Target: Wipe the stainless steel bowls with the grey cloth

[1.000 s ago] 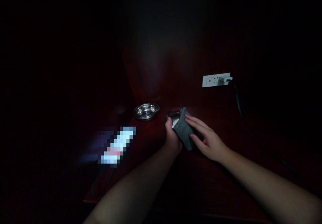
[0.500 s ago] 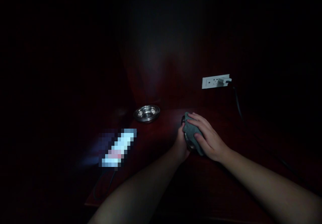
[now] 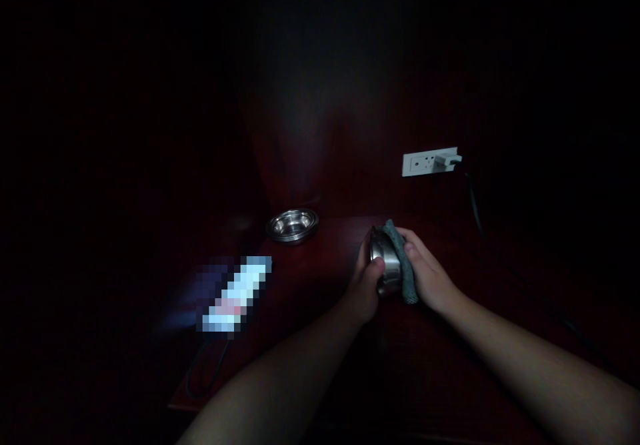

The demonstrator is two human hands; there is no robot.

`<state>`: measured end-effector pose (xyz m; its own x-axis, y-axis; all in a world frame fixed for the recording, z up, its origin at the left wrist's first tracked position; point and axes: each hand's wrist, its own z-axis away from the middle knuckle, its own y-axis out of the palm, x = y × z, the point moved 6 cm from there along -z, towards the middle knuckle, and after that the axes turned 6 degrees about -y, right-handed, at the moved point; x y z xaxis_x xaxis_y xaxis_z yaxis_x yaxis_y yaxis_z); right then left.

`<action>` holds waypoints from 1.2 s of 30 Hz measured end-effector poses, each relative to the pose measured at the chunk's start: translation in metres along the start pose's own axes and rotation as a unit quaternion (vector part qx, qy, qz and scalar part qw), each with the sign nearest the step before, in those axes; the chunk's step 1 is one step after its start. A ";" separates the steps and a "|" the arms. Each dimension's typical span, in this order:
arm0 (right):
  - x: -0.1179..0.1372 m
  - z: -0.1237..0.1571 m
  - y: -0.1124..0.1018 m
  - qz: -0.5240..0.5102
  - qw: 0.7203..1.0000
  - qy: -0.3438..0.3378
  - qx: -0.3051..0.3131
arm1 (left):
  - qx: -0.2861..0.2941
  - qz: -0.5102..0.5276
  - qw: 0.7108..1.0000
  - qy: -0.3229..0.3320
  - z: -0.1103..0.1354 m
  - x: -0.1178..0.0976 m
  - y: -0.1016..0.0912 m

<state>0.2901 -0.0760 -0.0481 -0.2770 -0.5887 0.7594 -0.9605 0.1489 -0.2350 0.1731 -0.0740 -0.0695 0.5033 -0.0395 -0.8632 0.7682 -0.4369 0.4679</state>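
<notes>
Tilted on its side, a shiny steel bowl (image 3: 393, 261) is held between both hands above the dark red table. My left hand (image 3: 367, 288) grips its left side, thumb pressed on the metal and fingers mostly hidden behind. A grey-green cloth (image 3: 405, 265) lies against the bowl's right side. My right hand (image 3: 425, 268) is closed on that cloth and presses it to the bowl; several of its fingers are out of sight. Farther back on the left sits a stack of steel bowls (image 3: 293, 225), apart from both hands.
A lit, pixelated phone-like screen (image 3: 237, 295) lies at the left, with a thin cable (image 3: 187, 381) below it. A white wall socket (image 3: 420, 163) holds a plug, and a dark cord (image 3: 474, 205) runs down from it. The surroundings are very dark.
The bowl has turned so that its shiny side wall shows. My right hand and the cloth have shifted right, and my left thumb now rests on the bowl's near side.
</notes>
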 end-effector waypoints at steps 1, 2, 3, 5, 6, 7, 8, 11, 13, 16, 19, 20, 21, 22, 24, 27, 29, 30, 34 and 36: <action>-0.002 0.000 0.000 -0.006 1.000 0.011 -0.003 | 0.006 -0.008 1.000 -0.001 0.001 -0.002 0.001; -0.004 -0.001 0.000 -0.012 1.000 0.022 -0.004 | 0.009 -0.014 1.000 -0.006 0.002 -0.003 0.002; -0.007 -0.001 0.000 -0.015 0.999 0.031 -0.006 | 0.011 -0.018 1.000 -0.009 0.003 -0.004 0.002; -0.011 -0.002 -0.001 -0.016 0.999 0.047 -0.017 | 0.016 -0.024 1.000 -0.013 0.003 -0.005 0.003; -0.012 -0.002 -0.002 -0.014 0.998 0.053 -0.026 | 0.018 -0.026 0.999 -0.015 0.003 -0.005 0.004; -0.013 -0.001 -0.002 -0.014 0.998 0.056 -0.037 | 0.019 -0.029 0.999 -0.016 0.003 -0.005 0.005; -0.013 -0.001 -0.003 -0.017 0.997 0.057 -0.047 | 0.021 -0.031 0.999 -0.017 0.003 -0.005 0.005; -0.010 0.001 -0.002 -0.037 0.995 0.051 -0.074 | 0.032 -0.035 0.999 -0.015 0.004 -0.006 0.008; -0.008 0.002 -0.001 -0.048 0.994 0.050 -0.085 | 0.043 -0.036 0.998 -0.014 0.004 -0.007 0.009; -0.005 0.005 0.001 -0.058 0.994 0.040 -0.081 | 0.050 -0.042 0.998 0.000 0.003 -0.008 0.010; 0.002 0.007 0.004 -0.042 0.997 -0.001 -0.057 | 0.045 -0.058 0.997 0.032 0.002 -0.010 0.010; 0.005 0.008 0.005 -0.028 0.998 -0.022 -0.051 | 0.042 -0.065 0.996 0.040 0.002 -0.010 0.009; 0.010 0.008 0.005 -0.011 0.998 -0.046 -0.045 | 0.038 -0.071 0.996 0.046 0.002 -0.010 0.009; 0.014 0.008 0.006 0.006 0.996 -0.073 -0.041 | 0.033 -0.074 0.995 0.052 0.001 -0.010 0.009; 0.023 0.007 0.007 0.042 0.991 -0.127 -0.031 | 0.020 -0.073 0.995 0.059 0.001 -0.010 0.008; 0.033 0.005 0.010 0.090 0.979 -0.184 -0.004 | -0.008 -0.068 0.995 0.071 -0.001 -0.009 0.005; 0.038 0.006 0.012 0.117 0.972 -0.204 0.016 | -0.031 -0.066 0.994 0.079 -0.002 -0.008 0.002; 0.041 0.006 0.013 0.131 0.968 -0.210 0.025 | -0.044 -0.061 0.994 0.085 -0.003 -0.008 0.000; 0.053 0.011 0.020 0.189 0.951 -0.240 0.047 | -0.099 0.008 0.990 0.099 -0.006 -0.009 -0.007; 0.057 0.013 0.025 0.210 0.941 -0.259 0.056 | -0.116 0.065 0.990 0.050 -0.009 -0.005 -0.008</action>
<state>0.2508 -0.1166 -0.0182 -0.5549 -0.8087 0.1951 -0.7520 0.3873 -0.5333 0.1677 -0.0626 -0.0670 0.6315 0.0132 -0.7753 0.7588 -0.2163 0.6144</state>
